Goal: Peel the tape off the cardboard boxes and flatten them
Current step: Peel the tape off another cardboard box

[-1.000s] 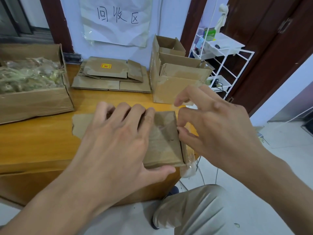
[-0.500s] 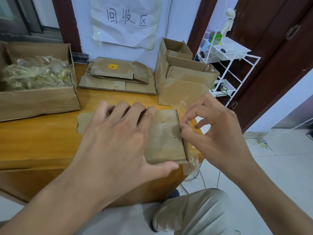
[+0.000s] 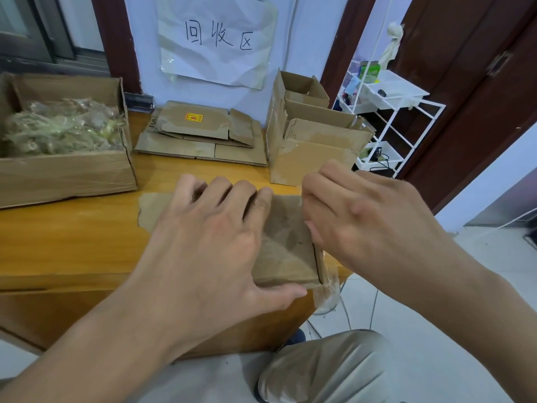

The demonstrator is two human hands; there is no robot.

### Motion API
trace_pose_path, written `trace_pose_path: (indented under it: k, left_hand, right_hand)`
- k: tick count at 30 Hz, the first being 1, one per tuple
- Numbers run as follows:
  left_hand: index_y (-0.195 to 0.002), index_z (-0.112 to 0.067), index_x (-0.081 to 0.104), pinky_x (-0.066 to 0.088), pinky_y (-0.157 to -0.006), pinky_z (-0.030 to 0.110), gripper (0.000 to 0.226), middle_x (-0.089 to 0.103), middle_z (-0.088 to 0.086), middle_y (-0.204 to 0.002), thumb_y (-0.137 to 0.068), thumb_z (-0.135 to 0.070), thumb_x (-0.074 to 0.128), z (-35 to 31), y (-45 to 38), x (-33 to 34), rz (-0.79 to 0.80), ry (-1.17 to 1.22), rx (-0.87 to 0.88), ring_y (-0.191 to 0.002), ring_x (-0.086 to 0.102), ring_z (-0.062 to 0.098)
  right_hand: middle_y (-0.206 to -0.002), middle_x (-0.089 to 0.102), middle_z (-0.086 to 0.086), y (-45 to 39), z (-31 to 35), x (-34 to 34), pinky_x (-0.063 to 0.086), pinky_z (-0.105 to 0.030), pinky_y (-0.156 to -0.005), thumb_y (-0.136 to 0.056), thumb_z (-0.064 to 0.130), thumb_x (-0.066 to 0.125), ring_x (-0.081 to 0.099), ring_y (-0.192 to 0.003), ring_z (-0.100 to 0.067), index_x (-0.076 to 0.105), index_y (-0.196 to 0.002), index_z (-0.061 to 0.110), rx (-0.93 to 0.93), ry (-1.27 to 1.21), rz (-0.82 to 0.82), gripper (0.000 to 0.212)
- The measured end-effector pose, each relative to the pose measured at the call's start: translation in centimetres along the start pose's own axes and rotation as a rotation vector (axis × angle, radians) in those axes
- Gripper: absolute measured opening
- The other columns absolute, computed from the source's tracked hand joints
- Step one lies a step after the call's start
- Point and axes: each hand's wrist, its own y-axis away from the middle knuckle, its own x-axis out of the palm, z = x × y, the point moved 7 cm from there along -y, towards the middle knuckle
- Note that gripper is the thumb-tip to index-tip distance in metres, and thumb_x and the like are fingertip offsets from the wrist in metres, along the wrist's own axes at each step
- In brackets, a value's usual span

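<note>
Now my left hand [image 3: 209, 242] presses flat, fingers spread, on the small box [image 3: 286, 245] at the desk's [image 3: 72, 242] near right corner, while my right hand [image 3: 363, 216] has its grip pinched on tape [image 3: 327, 289] along the box's right edge.

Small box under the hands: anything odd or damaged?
Yes. Clear tape hangs loose off the near right corner of the small cardboard box, past the edge of the wooden table. Left hand presses the box flat; right hand picks at its right edge.

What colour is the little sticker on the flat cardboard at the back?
Yellow with red markings, seen in the head view: the sticker sits on the flattened cardboard.
</note>
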Motion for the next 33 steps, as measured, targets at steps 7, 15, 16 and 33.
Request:
trace_pose_path:
  k: [7,15,16,33]
  left_hand:
    - [-0.139,0.0,0.059,0.042,-0.09,0.053,0.113,0.067,0.012,-0.114,-0.081,-0.093,0.035,0.0,0.4,0.0,-0.019,-0.007,0.015,-0.101,0.061,0.034]
    - [-0.138,-0.002,0.06,0.043,-0.091,0.053,0.113,0.066,0.009,-0.112,-0.08,-0.095,0.031,0.6,0.2,0.0,-0.017,0.026,0.0,-0.1,0.059,0.032]
    - [-0.138,-0.002,0.061,0.043,-0.091,0.053,0.113,0.066,0.009,-0.112,-0.08,-0.095,0.033,0.5,0.3,0.0,-0.023,0.028,0.003,-0.1,0.059,0.032]
    - [-0.139,-0.005,0.06,0.042,-0.092,0.052,0.112,0.065,0.006,-0.114,-0.078,-0.096,0.033,0.4,0.4,0.0,-0.018,0.041,0.016,-0.1,0.059,0.029]
  right_hand:
    - [-0.082,0.057,0.003,-1.2,-1.4,1.0,0.031,-0.028,-0.046,-0.088,0.014,0.05,0.05,-0.074,-0.016,0.06,-0.075,0.015,0.067,-0.259,0.017,0.017]
    - [-0.098,0.063,0.005,0.3,-2.4,1.4,0.044,-0.033,-0.041,-0.097,0.027,0.064,0.06,-0.082,-0.017,0.071,-0.09,0.02,0.16,-0.477,-0.004,0.012]
    - [-0.101,0.064,0.003,0.4,-2.4,1.2,0.044,-0.034,-0.041,-0.099,0.03,0.064,0.06,-0.085,-0.016,0.073,-0.096,0.02,0.116,-0.449,0.001,0.014]
    - [-0.084,0.058,0.011,-0.5,-2.7,3.3,0.04,-0.022,-0.061,-0.082,0.013,0.069,0.055,-0.079,-0.012,0.066,-0.077,0.019,0.199,-0.937,0.055,0.009]
